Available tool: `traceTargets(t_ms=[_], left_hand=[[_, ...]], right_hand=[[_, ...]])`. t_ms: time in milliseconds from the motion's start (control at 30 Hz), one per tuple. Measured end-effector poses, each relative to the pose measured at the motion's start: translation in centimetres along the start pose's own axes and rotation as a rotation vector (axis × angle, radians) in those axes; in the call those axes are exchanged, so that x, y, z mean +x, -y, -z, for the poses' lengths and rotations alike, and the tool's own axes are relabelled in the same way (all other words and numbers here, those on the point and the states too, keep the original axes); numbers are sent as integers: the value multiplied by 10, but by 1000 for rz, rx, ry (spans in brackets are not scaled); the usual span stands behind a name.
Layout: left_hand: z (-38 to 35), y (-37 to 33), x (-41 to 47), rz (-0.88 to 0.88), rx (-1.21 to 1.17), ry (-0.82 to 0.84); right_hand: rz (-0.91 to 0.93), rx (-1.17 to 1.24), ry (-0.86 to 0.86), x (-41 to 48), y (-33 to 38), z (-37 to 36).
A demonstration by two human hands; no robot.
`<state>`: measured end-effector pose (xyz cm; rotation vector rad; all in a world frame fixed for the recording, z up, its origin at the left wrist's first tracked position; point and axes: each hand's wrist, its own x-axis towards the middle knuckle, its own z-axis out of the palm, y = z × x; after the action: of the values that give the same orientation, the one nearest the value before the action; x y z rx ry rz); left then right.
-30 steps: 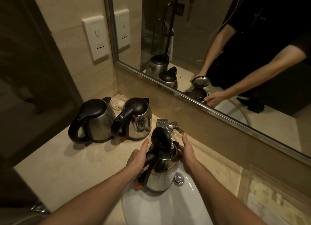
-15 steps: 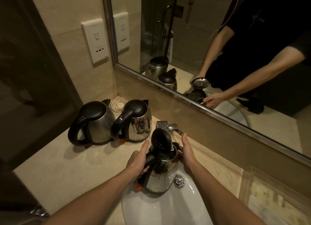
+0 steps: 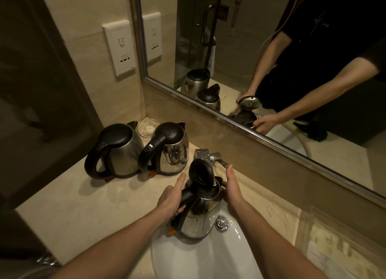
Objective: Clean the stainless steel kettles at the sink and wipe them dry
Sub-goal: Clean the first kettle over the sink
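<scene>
A stainless steel kettle with its black lid flipped up stands in the white sink, under the chrome faucet. My left hand grips its black handle. My right hand presses against the kettle's right rim near the spout, thumb pointing up. Two more steel kettles stand on the counter to the left, lids closed: one with a matt body and one shiny, side by side near the wall.
A small glass dish sits in the corner behind the two kettles. The mirror runs along the back wall above a ledge. A wall socket is at the left. A clear tray lies on the marble counter at the right.
The kettle and both hands stay in nearly the same place; only the view has shifted slightly.
</scene>
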<state>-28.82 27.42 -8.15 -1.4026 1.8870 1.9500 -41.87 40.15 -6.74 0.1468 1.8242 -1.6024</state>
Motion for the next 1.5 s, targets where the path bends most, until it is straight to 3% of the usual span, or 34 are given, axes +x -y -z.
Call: traceTargets(t_ms=[233,633,1067,1200,1500], left_hand=[[-3,1,0,10,9,-12],[-7,13,-6,36,-22,-34],[1,25,-43,-53,-8,-48],[9,30,-53,-53,19,-67],[35,33,-79,-36,17,-53]], right_hand=[[-9,26,-9,-6,1,-3],[-31,-53,146,-29,0,17],[383,-432,52,-98,14,-16],[382,-486,-90,-107,14,-10],[248,-433,-136,-119,1,-16]])
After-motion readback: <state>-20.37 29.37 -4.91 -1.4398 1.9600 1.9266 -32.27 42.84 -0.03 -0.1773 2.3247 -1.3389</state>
